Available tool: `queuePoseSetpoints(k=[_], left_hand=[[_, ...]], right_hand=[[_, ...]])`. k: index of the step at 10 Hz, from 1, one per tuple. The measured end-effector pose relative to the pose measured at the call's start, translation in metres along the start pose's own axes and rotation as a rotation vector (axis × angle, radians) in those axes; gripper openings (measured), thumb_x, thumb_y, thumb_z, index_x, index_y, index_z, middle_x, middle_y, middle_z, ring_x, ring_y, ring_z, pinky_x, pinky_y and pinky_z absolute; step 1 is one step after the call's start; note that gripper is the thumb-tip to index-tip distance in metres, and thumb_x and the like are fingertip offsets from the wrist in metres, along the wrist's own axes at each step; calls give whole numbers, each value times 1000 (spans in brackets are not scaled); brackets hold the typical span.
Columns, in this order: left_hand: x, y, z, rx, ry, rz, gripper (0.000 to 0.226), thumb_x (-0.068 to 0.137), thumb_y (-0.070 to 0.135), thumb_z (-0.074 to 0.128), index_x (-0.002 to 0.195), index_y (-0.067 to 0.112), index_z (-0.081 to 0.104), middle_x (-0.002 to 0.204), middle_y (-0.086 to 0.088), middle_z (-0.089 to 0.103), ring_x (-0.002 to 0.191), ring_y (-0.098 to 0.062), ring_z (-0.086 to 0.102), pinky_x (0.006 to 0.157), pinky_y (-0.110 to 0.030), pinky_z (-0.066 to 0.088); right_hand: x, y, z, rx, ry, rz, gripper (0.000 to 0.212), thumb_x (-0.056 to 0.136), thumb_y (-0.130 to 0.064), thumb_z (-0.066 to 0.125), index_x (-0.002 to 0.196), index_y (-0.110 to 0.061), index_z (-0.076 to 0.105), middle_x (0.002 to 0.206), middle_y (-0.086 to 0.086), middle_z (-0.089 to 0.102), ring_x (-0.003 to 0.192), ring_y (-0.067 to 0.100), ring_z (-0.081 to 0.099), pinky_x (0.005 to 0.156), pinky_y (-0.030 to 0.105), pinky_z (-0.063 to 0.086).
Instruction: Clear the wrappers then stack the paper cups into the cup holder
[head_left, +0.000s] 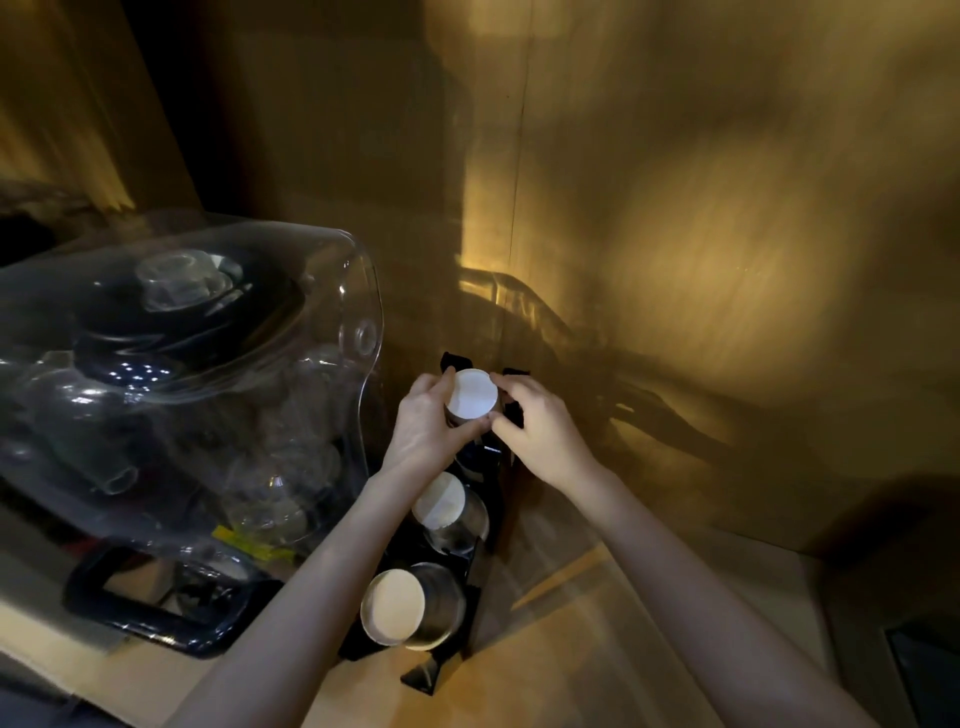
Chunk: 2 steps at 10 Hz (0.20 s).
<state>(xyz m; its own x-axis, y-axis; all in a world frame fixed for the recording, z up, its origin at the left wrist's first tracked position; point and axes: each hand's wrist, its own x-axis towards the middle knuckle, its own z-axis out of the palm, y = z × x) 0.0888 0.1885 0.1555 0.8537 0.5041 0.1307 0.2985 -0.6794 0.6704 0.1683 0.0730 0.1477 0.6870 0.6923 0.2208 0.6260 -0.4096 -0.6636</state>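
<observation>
Left hand (431, 421) grips paper cup stack (471, 394) | right hand (540, 426) pinches its other side | over cup holder (488, 499)

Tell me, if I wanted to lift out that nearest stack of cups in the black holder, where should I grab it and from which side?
Probably by the side wall just below the top, coming from above. The nearest cup stack stands bottom-up and leans towards the camera, its flat white base offering no grip. The black holder hems in its lower part, and the clear-domed appliance crowds one side, so fingers wrapped round the exposed upper wall seem safest.

Both arms reach forward, left hand (428, 423) and right hand (540, 423) fingers curled.
</observation>
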Motion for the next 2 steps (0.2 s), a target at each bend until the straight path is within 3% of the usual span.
queuePoseSetpoints(k=[1,2], left_hand=[[-1,8,0,46,-59,9,80,83,37,62,142,3,21,143,-18,35,130,-31,38,104,-35,36],[-6,22,-6,35,-65,6,78,84,40,59,142,5,22,148,-15,29,135,-29,33,107,-35,33]], right_hand=[[0,-7,-11,113,-13,74,46,87,-15,59,132,-10,49,131,9,56,117,18,54,93,22,43],[-10,-15,-32,295,108,144,35,88,-13,59,123,-10,58,121,7,64,103,9,57,78,6,40]])
